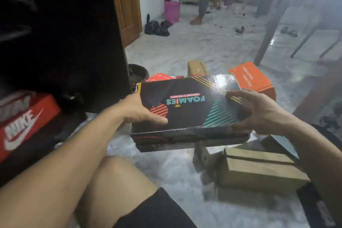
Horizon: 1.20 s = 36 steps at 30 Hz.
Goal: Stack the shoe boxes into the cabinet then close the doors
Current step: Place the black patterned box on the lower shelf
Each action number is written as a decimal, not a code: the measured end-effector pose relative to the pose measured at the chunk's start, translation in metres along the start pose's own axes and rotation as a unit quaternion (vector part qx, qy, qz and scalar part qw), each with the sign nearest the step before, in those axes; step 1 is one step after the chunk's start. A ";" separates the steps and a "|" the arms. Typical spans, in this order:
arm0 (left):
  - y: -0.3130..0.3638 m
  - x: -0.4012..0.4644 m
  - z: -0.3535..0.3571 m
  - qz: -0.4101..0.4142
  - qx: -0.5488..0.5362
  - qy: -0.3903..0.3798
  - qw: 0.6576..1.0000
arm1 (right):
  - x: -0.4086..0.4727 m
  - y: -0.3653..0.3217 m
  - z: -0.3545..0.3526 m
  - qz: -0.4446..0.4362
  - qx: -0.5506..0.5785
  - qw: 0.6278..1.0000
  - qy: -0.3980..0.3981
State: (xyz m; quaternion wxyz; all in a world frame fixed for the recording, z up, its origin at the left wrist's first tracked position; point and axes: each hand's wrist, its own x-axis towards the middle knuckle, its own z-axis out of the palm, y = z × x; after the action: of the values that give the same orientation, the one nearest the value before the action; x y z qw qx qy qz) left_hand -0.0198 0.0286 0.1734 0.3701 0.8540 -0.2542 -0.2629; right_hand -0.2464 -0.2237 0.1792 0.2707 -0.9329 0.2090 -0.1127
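Between both hands, held above the floor, sits the dark Foamies box (pixel 190 109), long axis running left-right. Left hand (pixel 140 111) grips its left end, right hand (pixel 259 113) the right end. Cabinet (pixel 61 42) opens left, probably nearer the left hand; red Nike box (pixel 24 124) already there.

You're holding a glossy black cardboard Foamies box (pixel 188 105); at four o'clock, a matt brown cardboard box (pixel 259 170) is lying on polished marble floor (pixel 175 168).

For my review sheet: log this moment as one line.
phase: carrying | held: black Foamies box | left hand, right hand gripping its ends
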 end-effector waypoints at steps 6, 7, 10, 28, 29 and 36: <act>-0.064 -0.001 -0.078 0.006 -0.079 0.086 0.993 | 0.076 -0.070 0.039 -0.041 0.076 0.996 0.000; -0.074 -0.006 -0.089 0.006 -0.086 0.099 0.991 | 0.087 -0.083 0.050 -0.045 0.082 0.996 -0.006; -0.103 -0.020 -0.122 -0.010 -0.106 0.139 0.985 | 0.122 -0.123 0.087 -0.082 0.075 0.994 -0.019; -0.305 -0.039 -0.274 -0.191 -0.074 0.385 0.900 | 0.278 -0.335 0.321 -0.218 0.041 0.960 -0.172; -0.314 -0.038 -0.280 -0.200 -0.071 0.398 0.892 | 0.286 -0.345 0.334 -0.223 0.042 0.957 -0.179; -0.372 -0.015 -0.305 -0.229 -0.100 0.462 0.851 | 0.336 -0.403 0.410 -0.218 0.061 0.956 -0.185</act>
State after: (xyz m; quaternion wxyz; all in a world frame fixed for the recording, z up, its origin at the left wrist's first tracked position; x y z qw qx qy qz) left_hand 0.2526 0.4125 0.0720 0.4580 0.8692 0.1762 0.0606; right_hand 0.3168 0.1214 0.0950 0.3303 -0.9419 -0.0610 -0.0067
